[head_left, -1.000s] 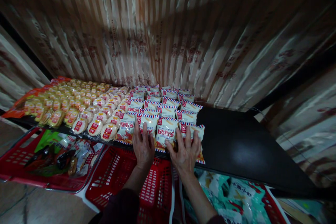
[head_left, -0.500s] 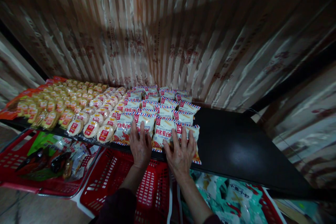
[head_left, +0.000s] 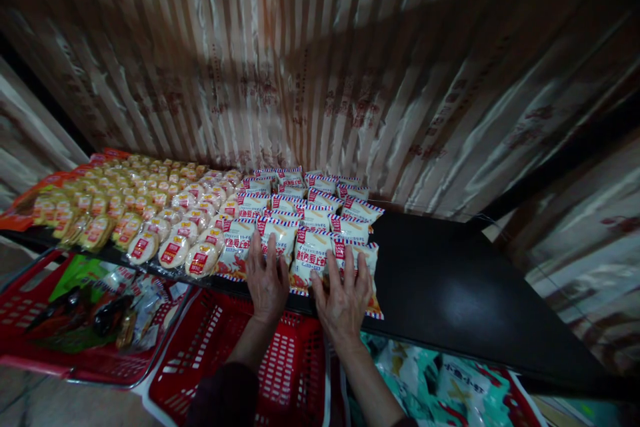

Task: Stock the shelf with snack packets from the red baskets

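My left hand [head_left: 269, 283] rests with its fingers spread on the front of a white snack bag [head_left: 280, 237] at the shelf's front edge. Just to the right, my right hand [head_left: 344, 297] lies with fingers apart against another snack bag [head_left: 367, 257] of the same kind, at the row's right end. A further snack bag [head_left: 311, 255] stands between the two hands. Behind them, more of these bags with red and blue striped edges lean in rows toward the back. My palms and fingers partly cover the front bags.
Round wrapped crackers [head_left: 173, 250] and yellow packets [head_left: 97, 232] fill the black shelf [head_left: 450, 280] on the left. Below stand a red basket [head_left: 195, 320], a red basket with mixed packets [head_left: 25, 340] and teal snack bags [head_left: 465, 380]. A striped curtain [head_left: 300, 80] hangs behind.
Both hands stay on the front bags. The bag under my right hand looks slightly more upright and pressed in toward its row. The view has shifted a little.
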